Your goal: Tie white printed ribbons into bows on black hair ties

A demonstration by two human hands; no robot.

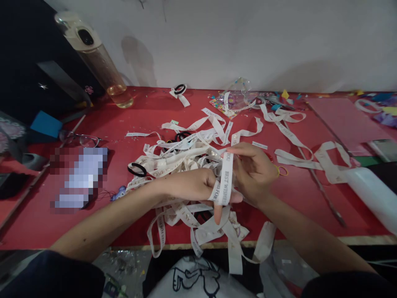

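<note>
A white printed ribbon (227, 178) is looped around the fingers of my left hand (198, 184), just above the table. Some fingers of that hand stick out past the loop, one pointing down. My right hand (256, 171) pinches the upper part of this ribbon between thumb and fingers. Beneath both hands lies a tangled pile of white printed ribbons (173, 163), with ends hanging over the table's front edge. A black hair band (137, 169) rests at the pile's left side. A yellow elastic band (283, 171) shows just right of my right hand.
On the red table (124, 128), a bottle (104, 68) stands back left, near eyeglasses (83, 139) and a blurred rectangular item (81, 179). A plastic bag (237, 95) lies at the back. Loose ribbons (290, 134), a thin rod (322, 194) and a white object (372, 198) are at right.
</note>
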